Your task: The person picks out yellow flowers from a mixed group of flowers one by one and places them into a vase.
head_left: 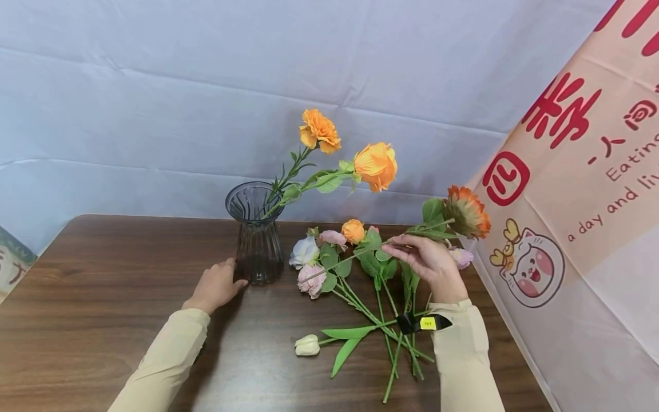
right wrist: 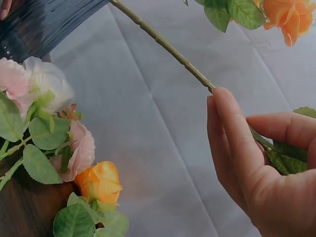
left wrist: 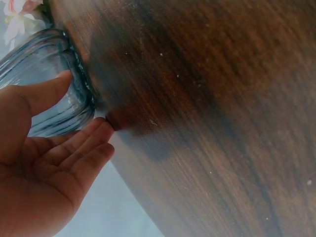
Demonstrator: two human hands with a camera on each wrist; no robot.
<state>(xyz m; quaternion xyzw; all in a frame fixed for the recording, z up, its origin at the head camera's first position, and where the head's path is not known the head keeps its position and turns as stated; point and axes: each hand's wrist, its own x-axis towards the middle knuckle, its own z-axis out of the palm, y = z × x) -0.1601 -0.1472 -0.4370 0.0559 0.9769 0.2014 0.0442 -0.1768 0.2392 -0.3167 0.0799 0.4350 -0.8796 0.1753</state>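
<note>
Above the right half of the desk [head_left: 103, 297], the orange gerbera [head_left: 467, 210] hangs in the air, its head out past my right hand [head_left: 429, 260] toward the printed banner [head_left: 582, 189]. My right hand pinches its green stem [head_left: 340, 262] between thumb and fingertips, just below the leaves; from there the stem runs leftward and down, over the loose flowers lying on the desk. In the right wrist view my fingers [right wrist: 232, 133] are curled together around the stem and its leaves, closed on it.

Just under and left of that hand lies the heap of loose flowers [head_left: 329, 252]: a white bloom, two pink ones and a small orange bud, their stems fanning toward me. A cream tulip [head_left: 307, 345] lies apart from them, nearer to me, with long green leaves beside it.

Further left stands the ribbed dark glass vase [head_left: 255, 232], upright on the desk. Two orange flowers already stand in it, a carnation [head_left: 319, 130] and a rose [head_left: 377, 165], both leaning to the right. My left hand [head_left: 216, 286] rests on the desk at the foot of the vase, fingers straight and relaxed, thumb and fingertips touching the glass near its base without curling round it.

Behind everything hangs a pale blue cloth [head_left: 154, 103].
</note>
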